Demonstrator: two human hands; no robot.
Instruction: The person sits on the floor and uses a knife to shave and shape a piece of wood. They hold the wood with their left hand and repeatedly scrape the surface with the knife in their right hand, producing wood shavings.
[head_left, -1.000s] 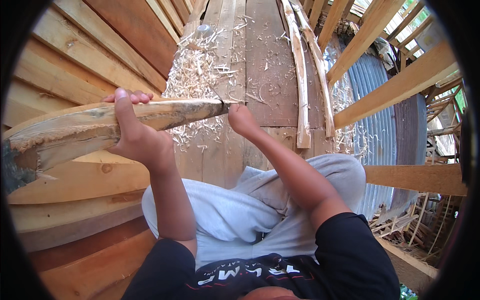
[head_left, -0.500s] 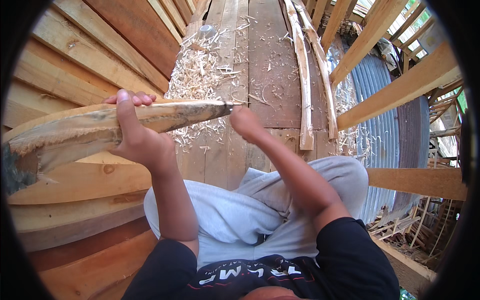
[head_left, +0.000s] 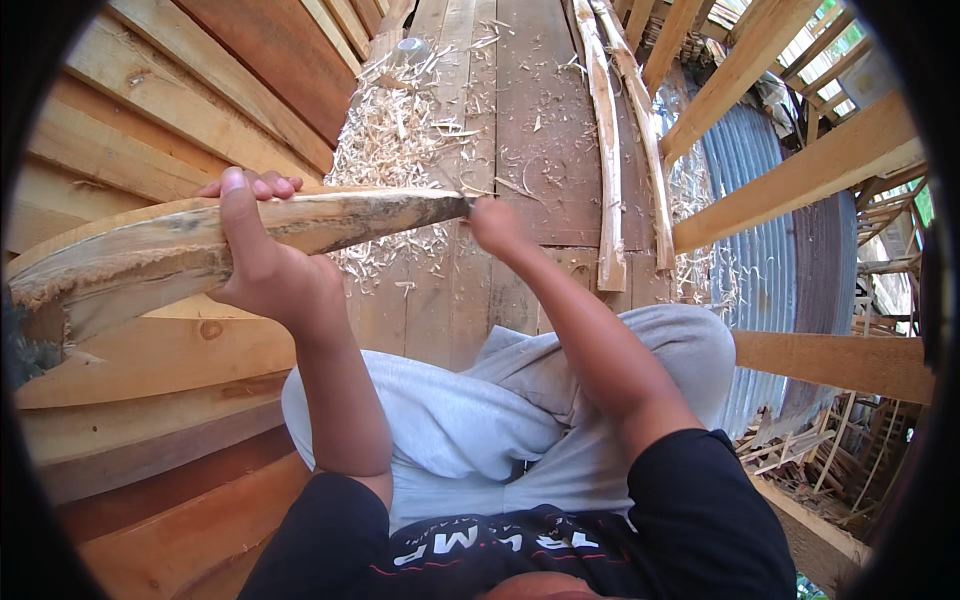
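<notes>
A long piece of wood [head_left: 130, 240], pale on top with dark, rough patches along its side, slants across from the far left and tapers to a narrow, darkened end. My left hand [head_left: 270, 245] is closed around its middle, thumb on the near side and fingers over the far edge. My right hand [head_left: 497, 225] is closed in a fist right at the narrow end. A small dark blade-like tool [head_left: 469, 203] shows between that fist and the wood; most of it is hidden in the fingers.
Curled wood shavings [head_left: 385, 130] lie heaped on the plank floor [head_left: 420, 320]. A small grey container [head_left: 410, 50] stands among them. Two long pale strips [head_left: 607, 150] lie to the right, beside slanting posts [head_left: 800, 170] and corrugated sheeting [head_left: 750, 200]. Stacked boards [head_left: 150, 360] line the left.
The wood and both hands appear slightly higher in the view. My right fist has shifted a little right, still at the narrow end; the left hand keeps its hold.
</notes>
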